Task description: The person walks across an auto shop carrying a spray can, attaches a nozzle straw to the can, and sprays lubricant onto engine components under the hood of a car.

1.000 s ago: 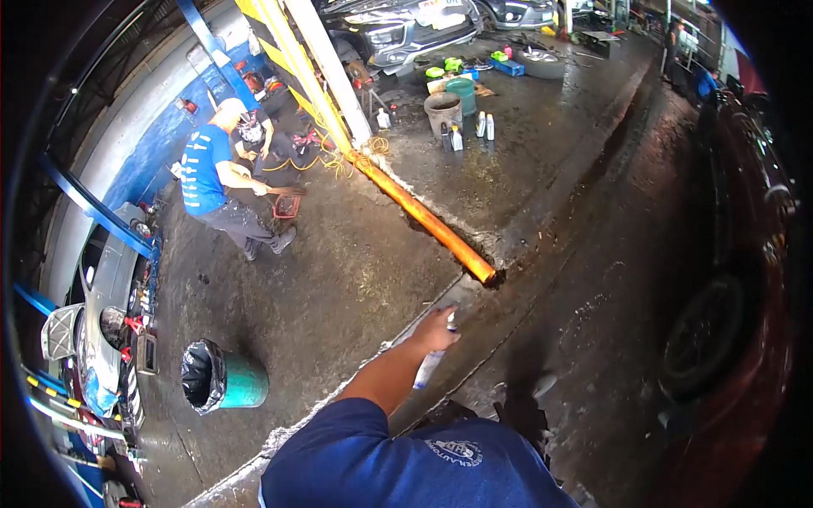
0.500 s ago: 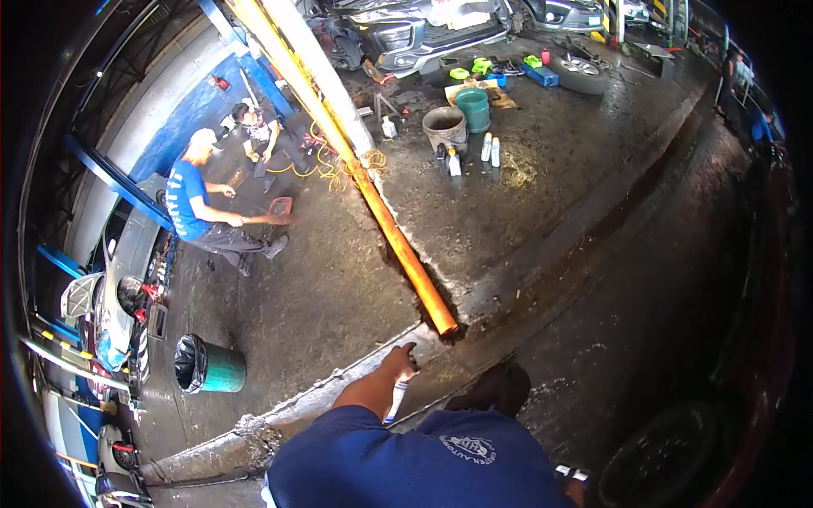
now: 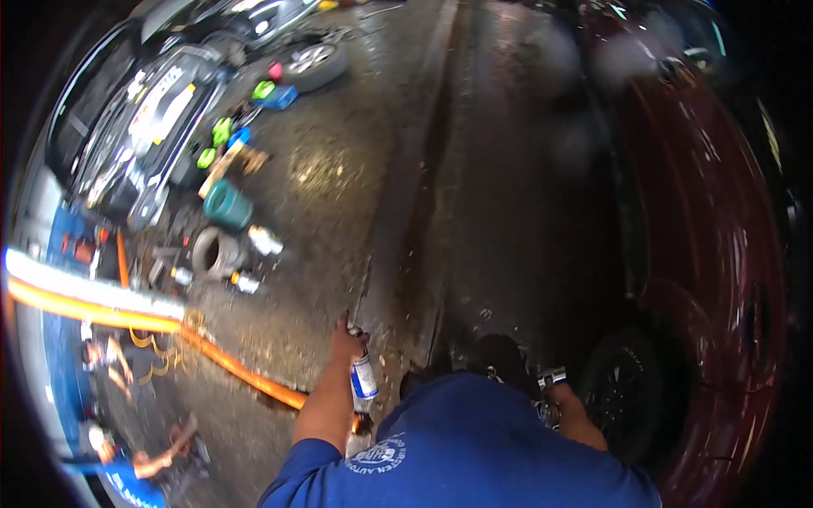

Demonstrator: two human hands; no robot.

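My left hand (image 3: 347, 342) is closed around the top of a spray can (image 3: 364, 379), white and blue, held out in front of my blue shirt. Its index finger points forward near the nozzle. Low on the other side, my right hand (image 3: 559, 393) grips a shiny metal part (image 3: 552, 376) whose kind I cannot make out. More bright metal shows just below that hand, partly hidden by my body. A dark car wheel (image 3: 625, 385) stands close to the right of this hand.
A dark red car (image 3: 699, 212) runs along my right. At the left are an orange pole (image 3: 241, 370), a grey bucket (image 3: 218, 252), a green bucket (image 3: 227, 205), several bottles, a loose wheel (image 3: 315, 66) and a damaged car (image 3: 140, 127). A co-worker in blue (image 3: 127, 478) bends at lower left.
My view has swung to the right, bringing the red car into fuller view. My left arm now reaches farther forward with the spray can. The right hand and its metal part show more.
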